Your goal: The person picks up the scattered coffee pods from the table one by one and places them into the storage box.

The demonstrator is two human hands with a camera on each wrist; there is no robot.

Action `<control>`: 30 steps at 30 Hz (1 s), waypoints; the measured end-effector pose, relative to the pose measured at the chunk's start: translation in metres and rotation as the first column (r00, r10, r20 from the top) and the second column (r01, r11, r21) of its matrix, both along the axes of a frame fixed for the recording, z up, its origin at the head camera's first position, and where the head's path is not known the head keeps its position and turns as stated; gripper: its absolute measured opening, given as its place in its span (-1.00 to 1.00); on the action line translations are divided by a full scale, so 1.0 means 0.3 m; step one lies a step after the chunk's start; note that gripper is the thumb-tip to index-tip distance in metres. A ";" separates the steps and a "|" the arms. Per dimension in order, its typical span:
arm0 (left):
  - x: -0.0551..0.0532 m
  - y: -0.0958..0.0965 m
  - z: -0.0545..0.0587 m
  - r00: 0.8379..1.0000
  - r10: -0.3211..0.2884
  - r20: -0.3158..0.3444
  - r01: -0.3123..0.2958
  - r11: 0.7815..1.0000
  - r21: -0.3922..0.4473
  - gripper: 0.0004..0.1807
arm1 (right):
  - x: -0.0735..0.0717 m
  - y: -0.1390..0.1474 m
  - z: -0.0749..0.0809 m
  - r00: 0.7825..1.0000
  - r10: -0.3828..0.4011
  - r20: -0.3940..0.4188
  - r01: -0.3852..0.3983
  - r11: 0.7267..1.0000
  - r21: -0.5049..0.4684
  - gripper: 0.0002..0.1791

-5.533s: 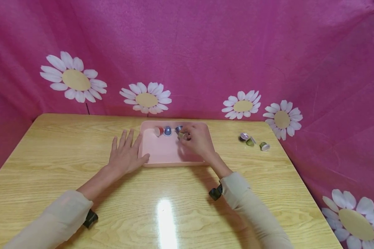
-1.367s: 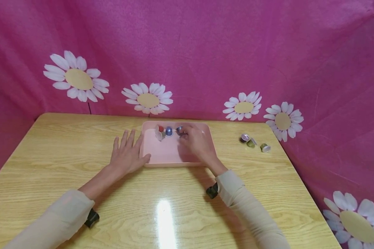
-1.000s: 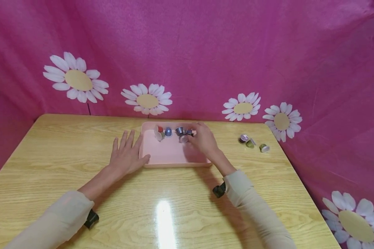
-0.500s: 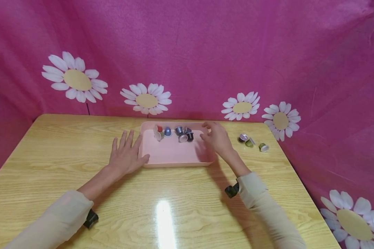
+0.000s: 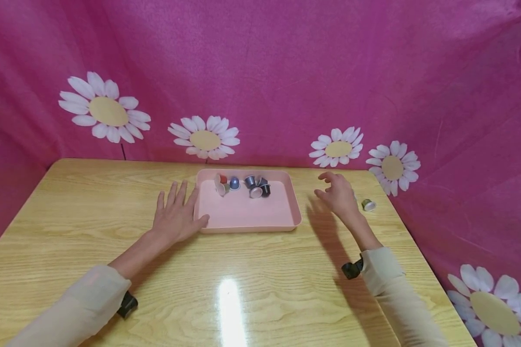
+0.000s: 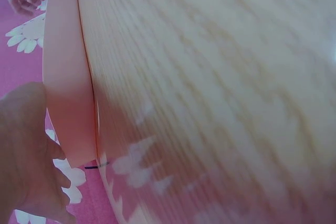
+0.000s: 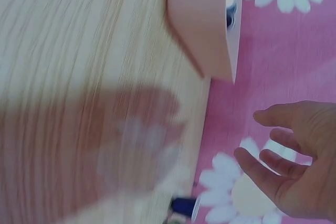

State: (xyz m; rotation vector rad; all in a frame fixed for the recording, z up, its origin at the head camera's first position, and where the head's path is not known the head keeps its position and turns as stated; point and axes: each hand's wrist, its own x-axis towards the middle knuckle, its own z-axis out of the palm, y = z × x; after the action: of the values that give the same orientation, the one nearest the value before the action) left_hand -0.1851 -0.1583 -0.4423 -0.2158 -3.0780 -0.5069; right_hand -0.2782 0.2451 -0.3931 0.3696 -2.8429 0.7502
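Observation:
Several coffee capsules lie in the back part of a pink tray [image 5: 247, 229]. At the tray's left are a red capsule [image 5: 223, 179] and one with a pale lid [image 5: 220, 188], beside a blue capsule [image 5: 234, 183]. A closer cluster to the right includes a grey-blue capsule [image 5: 249, 181] and a black capsule [image 5: 266, 190]. My left hand [image 5: 175, 217] rests at the tray's left edge, fingers spread. Over the table right of the tray, my right hand [image 5: 339, 196] holds nothing, its fingers loosely bent. A dark capsule [image 7: 183, 206] sits below it in the right wrist view.
A green capsule [image 5: 368, 205] with a white lid lies on the wooden table [image 5: 278, 279] beyond the right hand, which largely hides the others there. A pink cloth [image 5: 269, 86] with daisies hangs along the table's back and right edges.
My right hand has let go of a capsule in the tray's right cluster and moved right, out over the table. Earlier, a pale-lidded capsule came to lie beside the red one. My left hand stays put.

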 end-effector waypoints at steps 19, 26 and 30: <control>0.002 0.003 0.002 1.000 0.003 -0.001 -0.003 1.000 0.005 -0.03 | -0.001 0.322 -0.034 0.975 -0.215 0.057 0.208 0.972 0.109 -0.50; -0.001 0.003 0.000 1.000 0.004 0.001 -0.004 1.000 0.004 -0.03 | -0.010 0.363 -0.047 0.968 -0.236 0.080 0.224 0.965 0.137 -0.48; 0.000 0.004 0.001 1.000 0.004 0.001 -0.004 1.000 -0.001 -0.03 | -0.018 0.373 -0.051 0.963 -0.250 0.106 0.232 0.960 0.155 -0.48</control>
State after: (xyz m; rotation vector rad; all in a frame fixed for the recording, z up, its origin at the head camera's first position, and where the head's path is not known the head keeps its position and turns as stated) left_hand -0.1851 -0.1571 -0.4420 -0.2096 -3.0792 -0.5057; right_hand -0.2836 0.3569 -0.4085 -0.0093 -2.9923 0.5426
